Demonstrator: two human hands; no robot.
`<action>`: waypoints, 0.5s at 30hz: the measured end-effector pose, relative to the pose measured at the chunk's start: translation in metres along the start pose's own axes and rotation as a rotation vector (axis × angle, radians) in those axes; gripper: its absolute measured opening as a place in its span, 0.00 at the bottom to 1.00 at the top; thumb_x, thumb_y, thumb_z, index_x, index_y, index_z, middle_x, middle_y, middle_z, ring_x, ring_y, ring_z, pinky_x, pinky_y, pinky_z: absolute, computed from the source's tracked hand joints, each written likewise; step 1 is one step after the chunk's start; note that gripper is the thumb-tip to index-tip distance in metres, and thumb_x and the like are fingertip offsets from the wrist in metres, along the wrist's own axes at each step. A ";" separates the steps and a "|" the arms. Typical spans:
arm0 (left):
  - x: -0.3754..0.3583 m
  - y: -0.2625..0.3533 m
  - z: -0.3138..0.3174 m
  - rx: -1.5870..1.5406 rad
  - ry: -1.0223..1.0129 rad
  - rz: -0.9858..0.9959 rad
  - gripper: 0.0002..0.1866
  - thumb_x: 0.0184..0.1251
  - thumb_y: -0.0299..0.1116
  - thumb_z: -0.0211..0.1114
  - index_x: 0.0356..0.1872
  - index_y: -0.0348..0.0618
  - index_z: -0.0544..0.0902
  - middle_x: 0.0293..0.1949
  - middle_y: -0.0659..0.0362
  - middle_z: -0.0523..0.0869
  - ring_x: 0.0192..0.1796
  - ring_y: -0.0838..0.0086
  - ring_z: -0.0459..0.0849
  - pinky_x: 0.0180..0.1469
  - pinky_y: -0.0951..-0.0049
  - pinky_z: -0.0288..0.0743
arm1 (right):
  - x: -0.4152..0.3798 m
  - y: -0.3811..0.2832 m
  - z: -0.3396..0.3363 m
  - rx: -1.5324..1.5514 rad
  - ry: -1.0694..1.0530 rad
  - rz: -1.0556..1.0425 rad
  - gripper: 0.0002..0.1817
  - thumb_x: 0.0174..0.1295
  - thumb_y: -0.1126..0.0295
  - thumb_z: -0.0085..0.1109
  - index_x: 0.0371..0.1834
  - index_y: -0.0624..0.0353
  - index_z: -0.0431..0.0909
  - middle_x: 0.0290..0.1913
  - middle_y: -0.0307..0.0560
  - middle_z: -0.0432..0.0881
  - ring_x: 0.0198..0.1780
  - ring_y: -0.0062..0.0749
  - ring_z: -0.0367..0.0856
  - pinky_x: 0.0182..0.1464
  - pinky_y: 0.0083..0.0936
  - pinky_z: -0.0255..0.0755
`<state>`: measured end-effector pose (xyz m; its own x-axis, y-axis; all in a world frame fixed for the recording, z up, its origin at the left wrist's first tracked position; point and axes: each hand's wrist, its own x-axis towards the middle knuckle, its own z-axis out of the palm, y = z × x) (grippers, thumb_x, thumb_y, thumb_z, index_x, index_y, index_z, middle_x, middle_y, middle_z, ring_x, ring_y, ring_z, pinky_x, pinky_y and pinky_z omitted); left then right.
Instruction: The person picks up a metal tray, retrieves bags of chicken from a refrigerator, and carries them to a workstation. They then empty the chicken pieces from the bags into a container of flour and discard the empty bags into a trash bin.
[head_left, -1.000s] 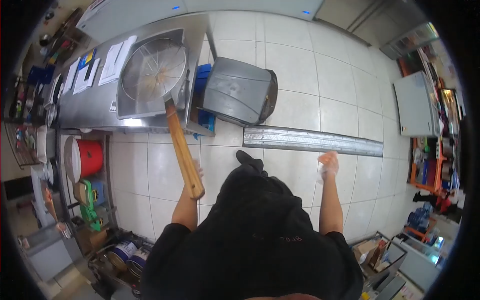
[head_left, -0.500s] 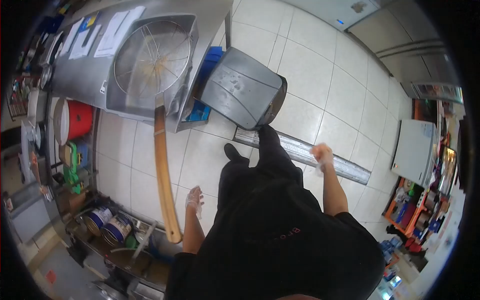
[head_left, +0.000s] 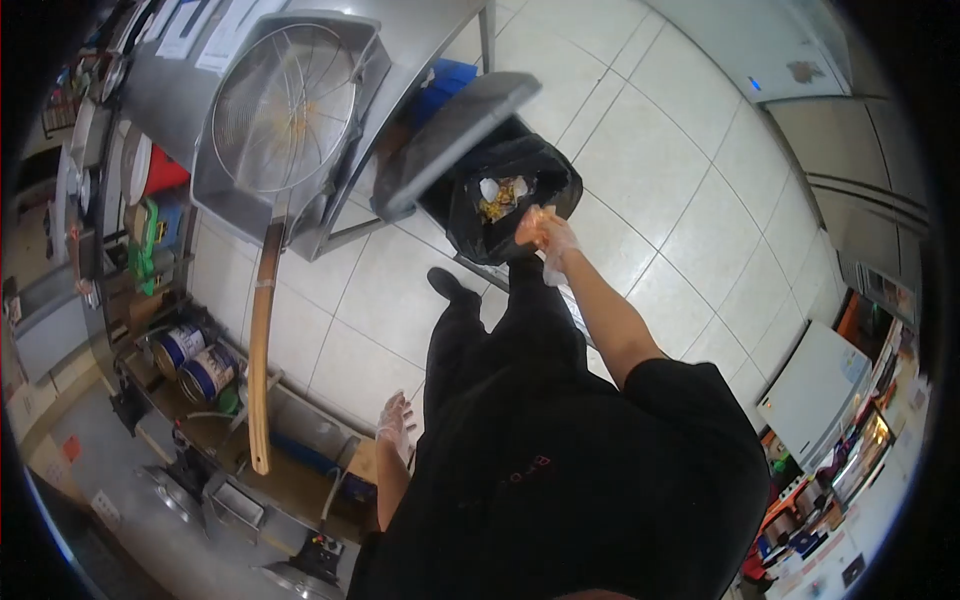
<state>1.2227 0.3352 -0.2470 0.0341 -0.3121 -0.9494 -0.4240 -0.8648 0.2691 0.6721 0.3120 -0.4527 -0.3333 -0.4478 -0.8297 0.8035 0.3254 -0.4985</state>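
Observation:
My right hand (head_left: 556, 244), in a clear plastic glove, is at the near rim of a trash bin lined with a black bag (head_left: 472, 222). Its fingers are closed on a crumpled orange-pink piece (head_left: 530, 226), whose kind I cannot make out. Yellowish scraps and white bits (head_left: 503, 198) lie inside the bag. The grey bin lid (head_left: 455, 140) stands raised on the left side of the opening. My left hand (head_left: 396, 420), also gloved, hangs low beside my leg with its fingers apart and nothing in it. My forward foot is at the bin's base, partly hidden.
A large wire strainer (head_left: 285, 110) rests over a metal sink (head_left: 215, 185) at upper left, its long wooden handle (head_left: 262, 350) jutting out over the floor. Cans (head_left: 205, 372) stand on a low shelf at left. White floor tiles (head_left: 660, 200) stretch to the right.
The bin lid has swung up, exposing the bag and scraps. My right hand has moved forward and left to the bin's opening. My left hand stays low at my side.

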 end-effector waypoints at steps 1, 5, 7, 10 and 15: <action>-0.006 -0.002 0.005 -0.012 0.015 -0.002 0.30 0.76 0.53 0.54 0.74 0.57 0.65 0.66 0.53 0.75 0.65 0.57 0.74 0.56 0.51 0.73 | 0.053 0.025 -0.021 -0.007 -0.015 0.010 0.28 0.65 0.61 0.66 0.66 0.50 0.68 0.54 0.44 0.79 0.45 0.27 0.81 0.38 0.24 0.79; -0.020 -0.033 0.007 -0.115 0.173 -0.197 0.27 0.77 0.51 0.54 0.73 0.56 0.66 0.64 0.54 0.76 0.63 0.58 0.75 0.56 0.51 0.73 | 0.101 0.021 0.001 -0.573 0.094 -0.199 0.28 0.65 0.63 0.65 0.68 0.57 0.71 0.53 0.47 0.82 0.49 0.32 0.83 0.38 0.27 0.80; -0.025 -0.058 0.003 -0.165 0.212 -0.208 0.26 0.77 0.50 0.54 0.72 0.56 0.67 0.64 0.54 0.76 0.63 0.58 0.75 0.56 0.51 0.73 | 0.097 0.017 0.023 -0.651 0.352 0.002 0.28 0.63 0.62 0.64 0.64 0.65 0.74 0.48 0.56 0.86 0.54 0.42 0.84 0.42 0.34 0.79; -0.021 -0.114 -0.013 -0.248 0.242 -0.188 0.25 0.78 0.50 0.53 0.71 0.57 0.67 0.64 0.55 0.76 0.63 0.57 0.75 0.56 0.49 0.73 | 0.071 0.014 0.007 -1.071 0.203 -0.172 0.26 0.63 0.56 0.62 0.57 0.66 0.79 0.51 0.61 0.86 0.57 0.48 0.82 0.50 0.38 0.76; 0.006 -0.246 -0.054 -0.565 0.180 -0.081 0.26 0.75 0.42 0.58 0.71 0.57 0.67 0.63 0.55 0.76 0.53 0.60 0.80 0.44 0.57 0.76 | -0.022 0.035 -0.031 -1.412 0.319 0.059 0.36 0.67 0.37 0.49 0.56 0.62 0.81 0.54 0.55 0.84 0.52 0.43 0.82 0.55 0.44 0.73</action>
<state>1.3759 0.5247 -0.3098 0.2204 -0.2560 -0.9412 0.1313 -0.9484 0.2887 0.6922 0.3593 -0.4592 -0.5623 -0.2653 -0.7832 -0.2649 0.9550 -0.1334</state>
